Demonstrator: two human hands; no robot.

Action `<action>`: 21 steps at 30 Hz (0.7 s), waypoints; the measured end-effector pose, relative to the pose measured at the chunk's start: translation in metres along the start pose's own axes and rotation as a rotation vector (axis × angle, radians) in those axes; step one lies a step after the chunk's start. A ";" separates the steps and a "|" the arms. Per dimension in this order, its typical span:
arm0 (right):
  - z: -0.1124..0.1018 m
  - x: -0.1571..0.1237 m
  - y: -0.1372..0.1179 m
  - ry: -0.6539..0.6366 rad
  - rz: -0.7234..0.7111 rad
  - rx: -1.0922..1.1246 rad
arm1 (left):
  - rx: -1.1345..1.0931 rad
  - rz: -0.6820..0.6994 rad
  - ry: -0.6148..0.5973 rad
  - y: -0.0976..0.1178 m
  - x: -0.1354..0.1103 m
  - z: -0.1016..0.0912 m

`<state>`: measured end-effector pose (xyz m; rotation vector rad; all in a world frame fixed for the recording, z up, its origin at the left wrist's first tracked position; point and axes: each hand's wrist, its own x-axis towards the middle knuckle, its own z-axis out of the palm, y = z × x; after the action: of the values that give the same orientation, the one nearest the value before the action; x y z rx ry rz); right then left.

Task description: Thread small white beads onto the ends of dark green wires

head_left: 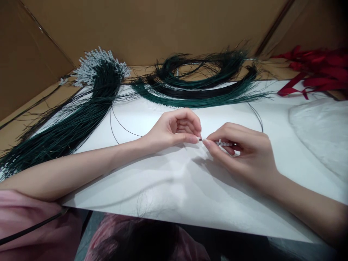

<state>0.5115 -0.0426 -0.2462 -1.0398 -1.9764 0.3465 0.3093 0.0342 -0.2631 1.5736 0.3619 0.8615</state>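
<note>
Though partly hidden within the right hand (244, 148), shows as a pale beaded piece (225, 144), clamped there. In the left hand (174, 133), pinched together at the tips, shows only as a dark tip (200, 140), too tiny to identify. Runs off the right edge as red ribbon (334, 74).

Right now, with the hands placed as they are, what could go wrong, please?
The white beaded piece is small and partly hidden in the right hand, so it might slip as the left hand works close by.
The left forearm lies close to the loose green strands; moving it could drag or tangle them.
The curved bundles beyond have splayed ends, which might catch if one is lifted.
</note>
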 end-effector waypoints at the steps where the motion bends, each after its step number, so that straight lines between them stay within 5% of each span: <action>1: 0.000 0.000 0.000 0.002 0.000 -0.002 | 0.005 0.003 0.000 0.000 0.000 0.000; 21: 0.001 0.000 0.002 0.012 0.007 -0.019 | 0.109 0.062 0.000 0.002 -0.003 0.002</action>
<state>0.5113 -0.0414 -0.2482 -1.0581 -1.9692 0.3250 0.3081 0.0309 -0.2625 1.6926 0.3666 0.9021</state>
